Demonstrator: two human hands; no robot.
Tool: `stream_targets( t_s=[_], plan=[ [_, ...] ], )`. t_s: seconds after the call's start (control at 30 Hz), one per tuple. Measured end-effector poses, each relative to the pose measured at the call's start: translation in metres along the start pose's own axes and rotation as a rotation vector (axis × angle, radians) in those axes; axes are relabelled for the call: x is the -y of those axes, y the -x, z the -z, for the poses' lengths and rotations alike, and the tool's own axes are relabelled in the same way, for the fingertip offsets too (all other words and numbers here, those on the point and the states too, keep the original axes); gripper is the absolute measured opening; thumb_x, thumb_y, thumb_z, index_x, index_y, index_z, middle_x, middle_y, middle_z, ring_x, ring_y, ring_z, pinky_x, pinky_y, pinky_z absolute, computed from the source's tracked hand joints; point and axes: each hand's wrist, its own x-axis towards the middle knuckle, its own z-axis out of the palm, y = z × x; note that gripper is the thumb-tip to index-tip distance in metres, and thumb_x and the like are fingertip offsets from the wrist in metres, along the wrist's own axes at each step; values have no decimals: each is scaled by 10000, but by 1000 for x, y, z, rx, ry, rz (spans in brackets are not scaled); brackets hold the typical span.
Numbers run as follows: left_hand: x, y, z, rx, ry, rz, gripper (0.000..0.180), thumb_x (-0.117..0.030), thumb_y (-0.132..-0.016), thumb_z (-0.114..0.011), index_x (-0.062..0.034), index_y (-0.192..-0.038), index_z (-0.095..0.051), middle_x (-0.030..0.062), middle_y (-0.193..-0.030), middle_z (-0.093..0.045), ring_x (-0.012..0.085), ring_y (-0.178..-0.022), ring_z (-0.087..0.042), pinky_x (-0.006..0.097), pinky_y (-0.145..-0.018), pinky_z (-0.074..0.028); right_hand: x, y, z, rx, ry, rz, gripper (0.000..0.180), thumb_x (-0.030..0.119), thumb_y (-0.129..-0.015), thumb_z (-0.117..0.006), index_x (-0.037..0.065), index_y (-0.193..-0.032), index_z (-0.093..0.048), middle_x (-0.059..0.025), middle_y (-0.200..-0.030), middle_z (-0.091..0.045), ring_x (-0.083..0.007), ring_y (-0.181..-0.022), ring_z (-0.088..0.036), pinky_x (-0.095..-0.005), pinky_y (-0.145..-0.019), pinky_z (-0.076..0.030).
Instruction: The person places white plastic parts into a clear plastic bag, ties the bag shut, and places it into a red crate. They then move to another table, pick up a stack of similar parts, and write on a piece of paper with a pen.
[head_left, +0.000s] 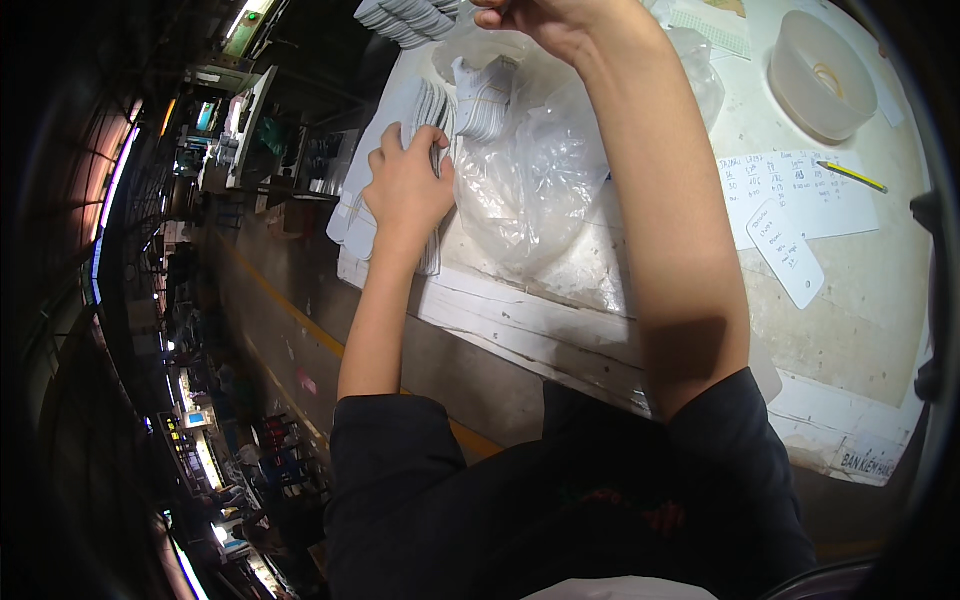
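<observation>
My left hand (408, 190) lies over a row of thin grey-white flat pieces (432, 110) at the table's left edge, its fingers bent round them. Beside it, a bundle of similar pieces (484, 100) with a band round it sits at the mouth of a clear plastic bag (535, 185). The bag lies crumpled in front of my body. My right hand (540, 22) reaches across to the far side of the bag, its fingers curled. The top edge of the picture cuts it off, so what it holds is hidden.
Another stack of flat pieces (405, 18) stands at the far left. To the right are a translucent round tub (822, 78), a handwritten sheet (850, 215), a yellow-black pencil (852, 177) and a white tag-shaped card (786, 254). The white table edge (520, 318) runs before my body.
</observation>
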Motion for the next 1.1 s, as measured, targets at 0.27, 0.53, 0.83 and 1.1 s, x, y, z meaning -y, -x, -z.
stream_targets(
  t_s=[0.27,0.53,0.83,1.1],
  plan=[
    [2,-5,-8,-176,-176,-292,238,-176,-838,-738,-201,-1069,-684,157,-1520,-483,459,-1313,-496,540,-914,-583,-1,2,-2,-26,36,6,113,119,-909,-697,85,-822,-633,-3,-654,-619,-48,-444,-483,-249,-388,-399],
    [-1,-1,14,-107,-184,-109,228,-295,-833,-750,-216,-1039,-689,188,-1551,-448,482,-1280,-526,566,-825,-591,-4,-3,1,6,24,-24,76,137,-924,-679,74,-902,-643,-8,-702,-618,-53,-468,-476,-248,-411,-410],
    [9,-2,23,33,-2,-2,329,-296,-876,-714,-235,-1195,-663,174,-1530,-486,431,-1252,-588,546,-931,-546,-12,2,-2,41,-19,-72,113,178,-937,-675,82,-994,-661,-13,-760,-637,-50,-497,-483,-238,-436,-424],
    [33,16,11,-8,187,106,650,-465,-1000,-571,-263,-1600,-426,176,-1689,-313,403,-1572,-235,667,-1246,-106,21,15,-11,-88,162,-66,295,108,-956,-530,-15,-1161,-702,-33,-898,-637,-69,-576,-416,-271,-570,-401]
  ],
)
